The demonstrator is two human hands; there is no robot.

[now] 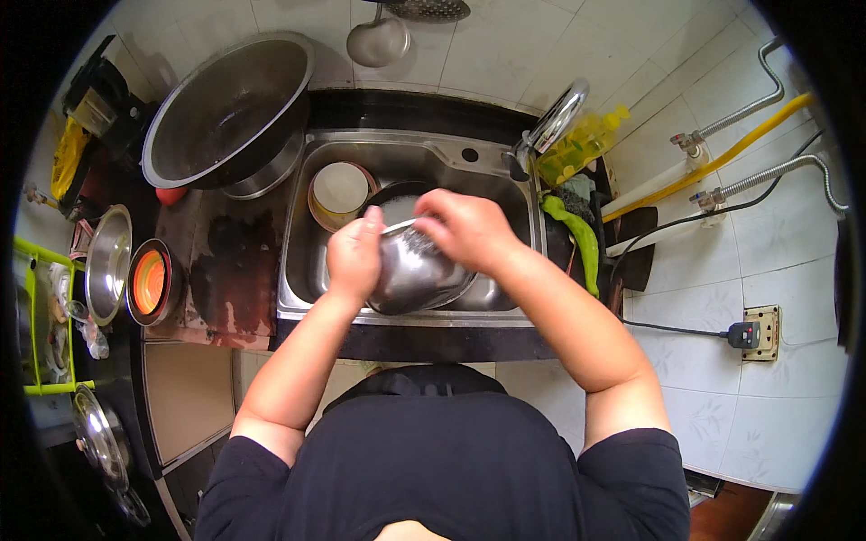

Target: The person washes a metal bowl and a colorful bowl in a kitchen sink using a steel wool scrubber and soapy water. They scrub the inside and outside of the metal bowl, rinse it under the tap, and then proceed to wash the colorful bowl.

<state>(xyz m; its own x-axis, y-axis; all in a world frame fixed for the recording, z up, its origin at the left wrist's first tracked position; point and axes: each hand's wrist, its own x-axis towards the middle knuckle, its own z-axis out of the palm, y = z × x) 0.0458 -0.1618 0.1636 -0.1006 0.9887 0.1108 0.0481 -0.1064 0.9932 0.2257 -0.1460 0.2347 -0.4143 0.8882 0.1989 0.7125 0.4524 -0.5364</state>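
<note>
A shiny stainless steel bowl (417,279) is tilted over the sink, its rim up and its rounded outside toward me. My left hand (354,257) grips it at the left, thumb up along the rim. Over the far right rim, my right hand (465,225) is closed with curled, slightly blurred fingers. Something grey and rough-looking shows beneath them, but whether it is a scourer or a reflection is unclear. Behind the bowl, a dark round pan (397,193) with whitish liquid is partly hidden. A white bowl (340,187) sits at the sink's left, stacked in another dish.
The steel sink (287,270) has a chrome faucet (559,115) at its back right. Long green peppers (582,239) lie along the right edge. A huge metal basin (230,113) stands back left, above a stained board (230,261). Nested bowls (152,281) and a steel basin (108,264) stand farther left.
</note>
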